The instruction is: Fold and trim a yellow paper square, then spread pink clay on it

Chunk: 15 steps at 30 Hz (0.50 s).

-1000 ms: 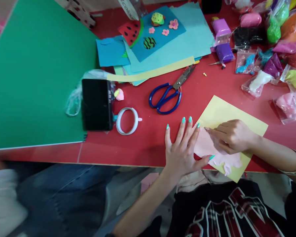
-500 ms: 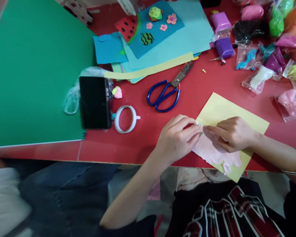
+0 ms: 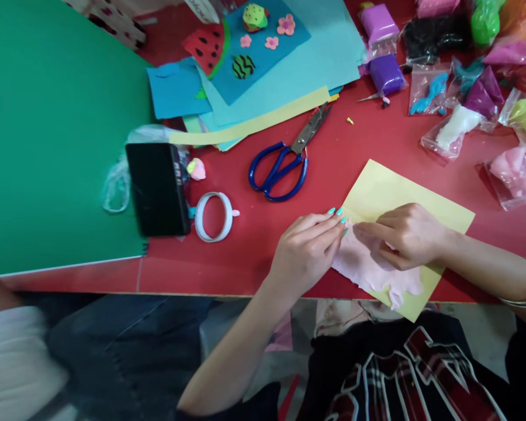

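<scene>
A sheet of pale yellow paper [image 3: 438, 210] lies at the table's front edge, with a thin, ragged layer of pale pink clay [image 3: 368, 272] spread over its near left part. My left hand [image 3: 304, 248] rests at the paper's left edge, its green-nailed fingers stretched out side by side, fingertips against the clay's upper left end. From the right, my right hand [image 3: 409, 237] lies over the clay. Its index finger is extended and presses near that same end, while the other fingers bend loosely beneath the palm. Neither hand grips anything visible.
Blue-handled scissors [image 3: 280, 166] lie left of the paper. Beyond are a white tape ring [image 3: 213, 216], a black device [image 3: 158, 190] and a green board [image 3: 56, 146]. Bagged clay [image 3: 388, 76] crowds the far right; clay figures rest on blue sheets [image 3: 284, 58]. Someone sits at left.
My left fingers have gone from a bent pinch at the clay's corner to lying straight. My right index finger stays on the clay. The whole view has shifted slightly.
</scene>
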Available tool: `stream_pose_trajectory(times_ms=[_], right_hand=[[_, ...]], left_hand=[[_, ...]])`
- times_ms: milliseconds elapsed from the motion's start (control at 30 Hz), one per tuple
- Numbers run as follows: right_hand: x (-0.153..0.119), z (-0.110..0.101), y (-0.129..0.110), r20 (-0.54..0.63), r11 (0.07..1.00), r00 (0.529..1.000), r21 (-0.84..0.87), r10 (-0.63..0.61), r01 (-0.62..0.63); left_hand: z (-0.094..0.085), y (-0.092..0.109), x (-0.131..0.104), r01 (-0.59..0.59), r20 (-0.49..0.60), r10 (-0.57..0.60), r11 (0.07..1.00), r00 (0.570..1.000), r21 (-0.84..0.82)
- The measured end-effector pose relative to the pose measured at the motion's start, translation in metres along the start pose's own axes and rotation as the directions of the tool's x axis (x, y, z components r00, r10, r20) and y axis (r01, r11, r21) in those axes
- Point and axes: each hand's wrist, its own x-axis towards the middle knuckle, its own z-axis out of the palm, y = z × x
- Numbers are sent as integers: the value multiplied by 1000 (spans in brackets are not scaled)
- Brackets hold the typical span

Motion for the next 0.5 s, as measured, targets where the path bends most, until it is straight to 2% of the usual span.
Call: stream_pose_trajectory(times_ms=[133, 333, 400, 500], right_hand=[[0, -1, 0, 9, 1000, 1000, -1, 16, -16], [1, -2, 0, 46, 999, 998, 9, 35, -35], [2, -2, 1, 45, 999, 998, 18, 36, -37], [2, -3, 0, 57, 998, 997, 16, 53, -54]], left_hand=[[5, 2, -1, -18, -78, 21, 999, 997, 44], [15, -3, -8, -116, -196, 143, 983, 970, 142], [17, -7, -10, -105, -240, 130, 988, 962, 115], [15, -14, -13, -28, -361, 45, 998, 931, 52]])
